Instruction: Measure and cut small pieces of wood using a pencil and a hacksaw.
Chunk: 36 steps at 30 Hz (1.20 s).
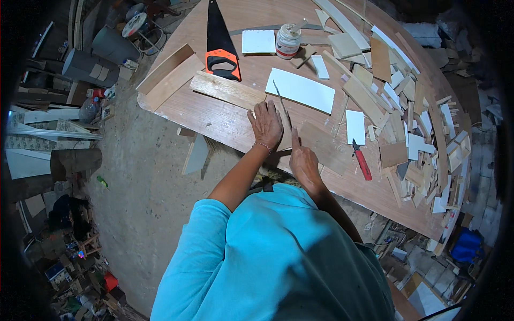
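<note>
My left hand [265, 125] presses with bent fingers on a pale wooden piece [285, 138] at the bench edge, beside a long plank [227, 88]. My right hand [303, 160], index finger extended, grips a long, thin tool [281, 101], possibly a file or blade, lying along that piece; its exact kind is unclear. Just beyond, a white rectangular panel [305, 91] lies flat. An orange-handled handsaw [221, 53] rests at the upper left, near an L-shaped wooden piece [171, 77]. A red-handled knife [363, 163] lies right of my right hand, by a small white piece [355, 123].
The plywood bench [206, 117] carries a labelled jar [288, 43], a white tile-like piece [258, 41] and heaped offcuts [393, 91] along its right side. Grey cylinders [88, 67], a stool [136, 24] and clutter surround the concrete floor [128, 214]. A blue bag [466, 246] sits lower right.
</note>
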### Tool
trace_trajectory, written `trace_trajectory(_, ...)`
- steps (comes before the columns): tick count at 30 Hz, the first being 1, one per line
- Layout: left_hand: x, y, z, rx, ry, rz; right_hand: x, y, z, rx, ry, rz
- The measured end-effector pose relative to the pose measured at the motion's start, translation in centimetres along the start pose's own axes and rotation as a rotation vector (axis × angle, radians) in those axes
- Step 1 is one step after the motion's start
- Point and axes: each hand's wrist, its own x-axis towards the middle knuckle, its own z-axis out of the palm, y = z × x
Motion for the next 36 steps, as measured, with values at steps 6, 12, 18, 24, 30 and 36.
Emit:
trace_trajectory(6,-0.2,0.9,-0.3,0.017,-0.040,0.086,-0.8,0.8,-0.7,-0.056,0.003,0.000)
trace_trajectory(12,-0.5,1.2,0.3,0.030,-0.054,0.113,-1.3,1.3,-0.2,0.033,0.041,0.030)
trace_trajectory(18,-0.5,1.7,-0.1,0.123,-0.013,0.178,-0.7,0.7,-0.9,0.004,0.016,0.065)
trace_trajectory(24,-1.3,0.8,1.0,-0.050,-0.140,0.259,-0.5,0.1,-0.5,-0.126,0.029,0.076)
trace_trajectory(30,-1.8,0.5,0.3,-0.063,-0.218,0.296,-0.8,-0.5,-0.8,-0.050,0.064,0.095)
trace_trajectory(36,-1.7,0.2,0.6,-0.003,-0.269,0.300,0.9,-2.0,-1.1,-0.092,0.017,0.172)
